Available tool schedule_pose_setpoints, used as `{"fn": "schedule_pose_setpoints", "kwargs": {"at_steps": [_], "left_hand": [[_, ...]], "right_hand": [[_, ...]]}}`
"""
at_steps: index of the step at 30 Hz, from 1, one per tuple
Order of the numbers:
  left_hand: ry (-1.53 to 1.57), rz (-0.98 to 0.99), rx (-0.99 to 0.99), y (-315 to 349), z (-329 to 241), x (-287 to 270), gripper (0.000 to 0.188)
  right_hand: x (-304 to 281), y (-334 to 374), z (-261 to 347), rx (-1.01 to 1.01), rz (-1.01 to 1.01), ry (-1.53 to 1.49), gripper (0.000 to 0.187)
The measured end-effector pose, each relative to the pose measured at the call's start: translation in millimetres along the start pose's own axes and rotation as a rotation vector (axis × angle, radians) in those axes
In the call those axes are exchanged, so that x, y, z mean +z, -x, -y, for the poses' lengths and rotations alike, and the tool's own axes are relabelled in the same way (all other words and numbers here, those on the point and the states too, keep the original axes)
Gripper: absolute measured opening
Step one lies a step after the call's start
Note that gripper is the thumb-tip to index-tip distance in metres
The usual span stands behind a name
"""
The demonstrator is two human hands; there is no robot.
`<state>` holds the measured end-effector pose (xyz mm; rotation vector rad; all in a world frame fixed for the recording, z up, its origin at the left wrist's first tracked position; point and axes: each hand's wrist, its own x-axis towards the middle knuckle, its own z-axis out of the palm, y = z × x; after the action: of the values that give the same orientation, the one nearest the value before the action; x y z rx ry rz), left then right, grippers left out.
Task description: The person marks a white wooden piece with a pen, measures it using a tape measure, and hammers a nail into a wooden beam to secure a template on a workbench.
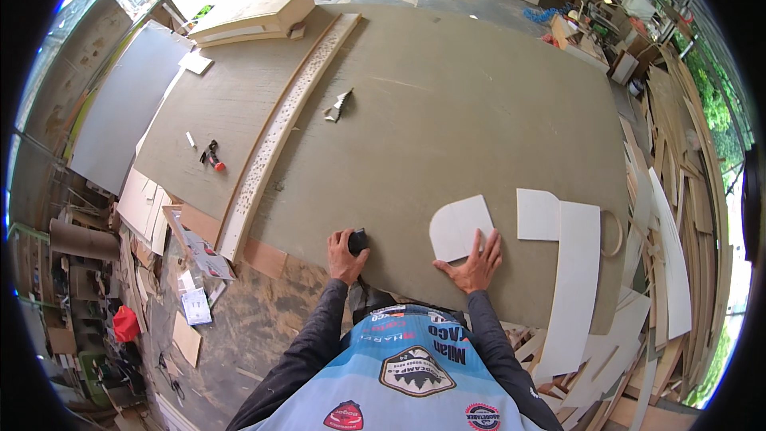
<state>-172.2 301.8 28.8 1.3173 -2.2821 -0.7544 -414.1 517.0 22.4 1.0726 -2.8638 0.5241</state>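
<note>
My left hand (pixel 343 255) is closed around a small black object (pixel 360 241) at the near edge of the large grey-brown board. Its exact kind is hard to make out; it could be a block or a tape measure. A flat white panel piece (pixel 461 225) with one rounded corner lies on the board in front of me. Spread fingers of my right hand (pixel 474 265) rest on the near right side of that piece, thumb along its lower edge. Further right are another white piece (pixel 537 214) with a rounded corner and a long curved white strip (pixel 578 271).
A long pale batten (pixel 291 124) crosses the board (pixel 479 104) on the left. Near it lie a black-and-red hand tool (pixel 212 156) and a dark jagged scrap (pixel 339 105). A pale box-like panel (pixel 255 16) stands far left. Wood offcuts (pixel 678 191) pile up at right.
</note>
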Motion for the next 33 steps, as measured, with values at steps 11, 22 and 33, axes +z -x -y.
{"fn": "schedule_pose_setpoints", "kwargs": {"at_steps": [11, 22, 33], "left_hand": [[0.319, 0.052, 0.147, -92.4, 68.3, -47.4, 0.015], [0.156, 0.072, 0.393, -383.9, 112.5, -55.4, 0.024], [-0.243, 0.288, 0.626, -521.3, 106.1, 33.2, 0.053]], "right_hand": [[37.0, 10.1, 46.4, 0.19, -0.301, -0.1, 0.058], [80.5, -24.0, 208.3, 0.106, -0.126, 0.002, 0.05], [61.5, -34.3, 219.1, 0.195, -0.057, -0.006, 0.046]]}}
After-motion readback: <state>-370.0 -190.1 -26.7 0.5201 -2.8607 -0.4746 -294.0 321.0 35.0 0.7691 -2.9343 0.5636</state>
